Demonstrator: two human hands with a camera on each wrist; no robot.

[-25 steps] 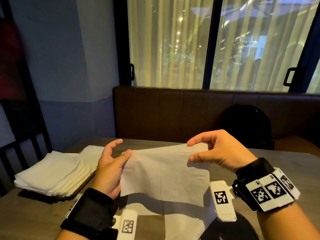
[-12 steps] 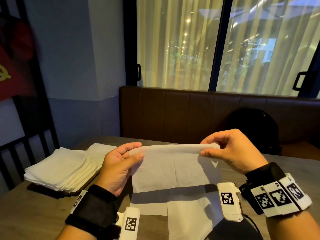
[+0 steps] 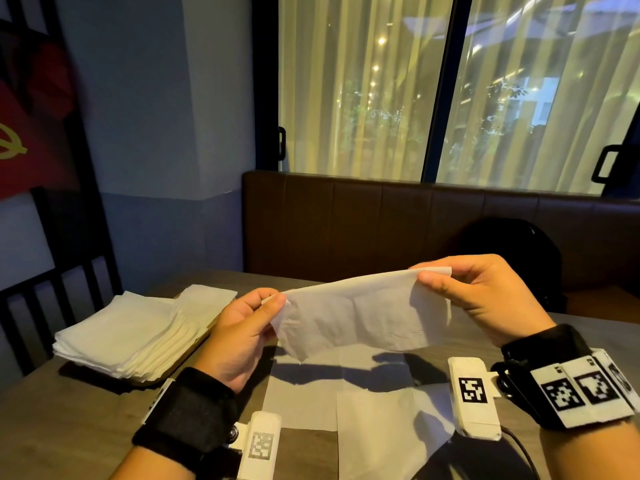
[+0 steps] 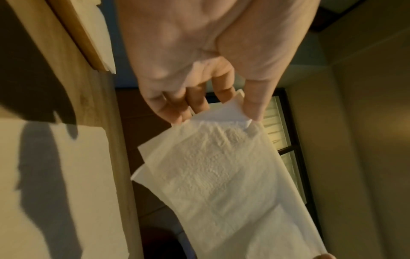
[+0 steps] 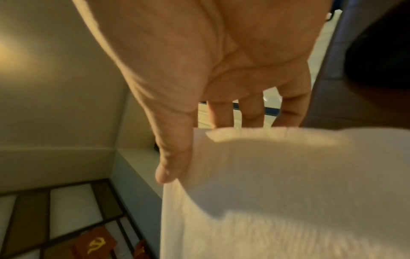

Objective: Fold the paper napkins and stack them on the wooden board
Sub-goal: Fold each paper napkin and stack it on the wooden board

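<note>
A white paper napkin point(image 3: 363, 317), folded in half into a long strip, hangs in the air above the table. My left hand point(image 3: 273, 301) pinches its left end between thumb and fingers, and my right hand point(image 3: 420, 275) pinches its right end a little higher. The left wrist view shows the napkin point(image 4: 213, 166) doubled under the thumb of my left hand point(image 4: 230, 106). In the right wrist view the napkin point(image 5: 277, 192) fills the lower right below my right hand point(image 5: 190, 154). A stack of folded napkins point(image 3: 135, 337) lies on the wooden board point(image 3: 188, 353) at the left.
Unfolded white napkins point(image 3: 374, 417) lie flat on the wooden table point(image 3: 62, 427) under my hands. A brown bench backrest point(image 3: 346, 230) runs along the far side, with a black bag point(image 3: 512, 247) on it. A dark chair point(image 3: 41, 292) stands at the left.
The napkin went from a full hanging sheet to a half-height folded strip. Both hands rose slightly, and the right end now sits higher than the left.
</note>
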